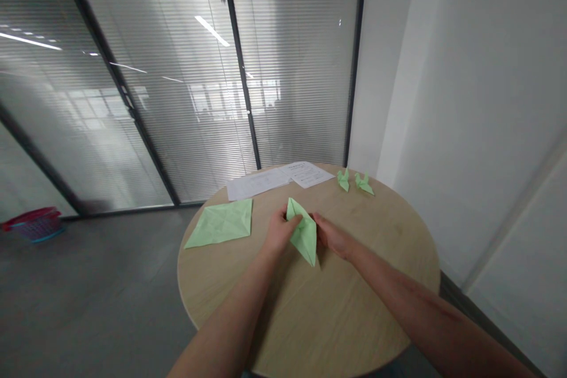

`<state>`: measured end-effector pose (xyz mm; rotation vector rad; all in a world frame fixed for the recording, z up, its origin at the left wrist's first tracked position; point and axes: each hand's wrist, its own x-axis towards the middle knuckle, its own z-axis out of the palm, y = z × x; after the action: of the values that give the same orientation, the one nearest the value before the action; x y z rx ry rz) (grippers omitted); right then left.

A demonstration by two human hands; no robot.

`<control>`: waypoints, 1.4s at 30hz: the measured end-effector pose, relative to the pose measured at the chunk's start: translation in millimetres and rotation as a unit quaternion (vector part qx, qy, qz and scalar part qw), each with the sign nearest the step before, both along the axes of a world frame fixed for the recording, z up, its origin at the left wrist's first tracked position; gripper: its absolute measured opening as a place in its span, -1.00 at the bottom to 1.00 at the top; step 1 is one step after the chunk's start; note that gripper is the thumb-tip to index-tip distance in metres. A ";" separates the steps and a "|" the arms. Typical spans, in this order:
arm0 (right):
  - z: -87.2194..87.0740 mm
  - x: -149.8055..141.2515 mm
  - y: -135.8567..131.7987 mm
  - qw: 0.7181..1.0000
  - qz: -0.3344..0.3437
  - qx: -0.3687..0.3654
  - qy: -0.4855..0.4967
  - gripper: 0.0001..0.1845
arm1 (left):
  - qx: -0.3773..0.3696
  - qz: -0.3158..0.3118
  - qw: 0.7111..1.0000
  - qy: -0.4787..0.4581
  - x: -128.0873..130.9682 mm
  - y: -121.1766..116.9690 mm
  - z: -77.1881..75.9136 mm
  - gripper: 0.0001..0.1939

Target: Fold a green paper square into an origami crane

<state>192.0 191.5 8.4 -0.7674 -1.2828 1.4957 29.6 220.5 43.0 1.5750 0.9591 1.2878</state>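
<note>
A piece of light green origami paper (305,242), folded into a long diamond, is held up over the round table. My left hand (282,228) pinches its left side, with the thumb lying across the front. On the other side my right hand (331,235) grips the right edge, its fingers partly hidden behind the paper. A creased green sheet (225,223) lies unfolded on the table to the left. Two small folded paper cranes, one crane (344,179) and another crane (364,183), stand at the back right.
White printed sheets (261,182) lie along the far edge of the wooden table (354,307). Behind it rises a glass partition with blinds (301,59). A white wall (496,100) stands close on the right. A red and blue basket (35,224) is on the floor at far left.
</note>
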 end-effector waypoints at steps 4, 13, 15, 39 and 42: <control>11.2 3.6 -6.5 0.996 -0.027 0.068 -0.058 -0.44 | 0.025 0.016 0.999 0.019 0.0 -1.5 2.5 -0.73; 7.3 -0.1 -3.9 0.994 -0.009 0.072 -0.086 -0.60 | 0.071 0.082 0.985 0.131 4.0 -7.2 2.7 -0.76; 8.6 -0.6 -4.6 0.992 -0.013 0.080 -0.101 -0.61 | 0.070 0.083 0.987 0.122 4.0 -7.3 3.1 -0.79; 10.1 -2.6 -8.9 0.998 0.025 -0.007 -0.056 -0.53 | 0.049 0.076 0.996 0.019 3.9 -12.6 6.0 -0.41; 7.6 -2.5 -6.3 0.998 0.021 -0.006 -0.060 -0.58 | 0.033 0.079 0.996 -0.018 3.6 -13.6 7.4 -0.36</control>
<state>189.4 185.3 16.0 -0.8537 -1.3883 1.5109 33.2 206.9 50.4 1.5459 1.0449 1.4667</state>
